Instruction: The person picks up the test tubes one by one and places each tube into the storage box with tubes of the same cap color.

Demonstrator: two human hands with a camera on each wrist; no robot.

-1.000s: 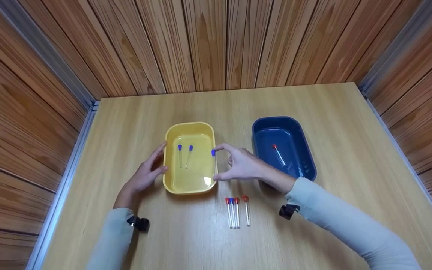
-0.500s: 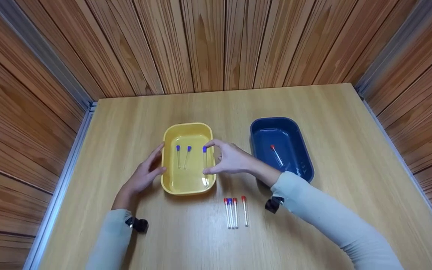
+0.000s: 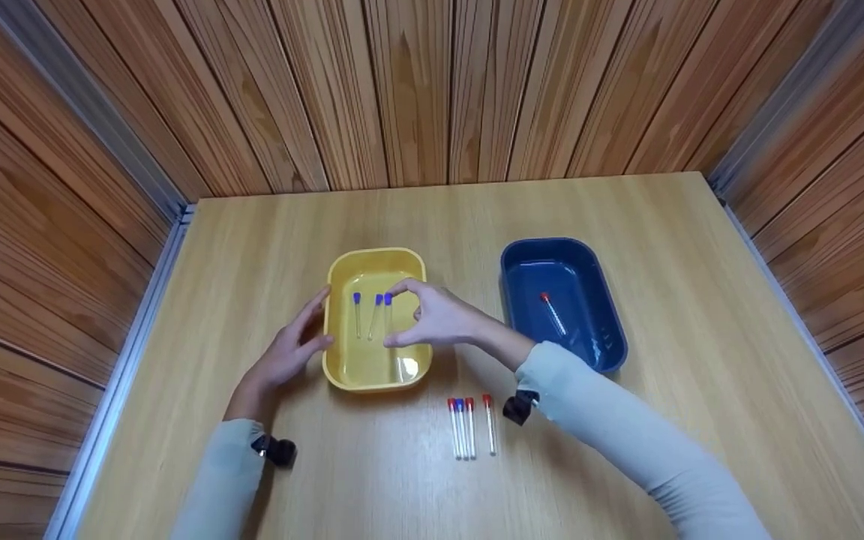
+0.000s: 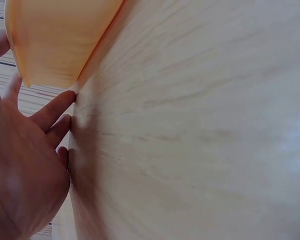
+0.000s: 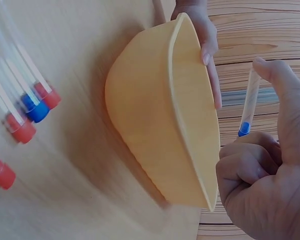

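In the head view my right hand (image 3: 439, 315) is above the yellow tray (image 3: 349, 384). Between thumb and index finger it pinches a blue-capped test tube (image 5: 250, 100) by its two ends; the other fingers are curled in, as the right wrist view shows. Two more blue-capped tubes (image 3: 357, 315) lie on the tray's floor, left of the held one. My left hand (image 3: 288, 352) touches the tray's left side with fingers and thumb spread and fairly straight. In the left wrist view its lower fingers (image 4: 57, 107) reach down by the table.
A dark blue tray (image 3: 604, 315) stands to the right, with one red-capped tube (image 3: 553, 313) inside. On the table in front lie several tubes (image 3: 462, 431) side by side, capped red and blue, with a red-capped one (image 3: 490, 427) slightly apart. Wood-patterned walls (image 3: 417, 90) enclose the table.
My right hand has carried the blue-capped test tube leftward from the yellow tray's right rim to over its inside, close to the two tubes there. The left hand stays at the tray's side.
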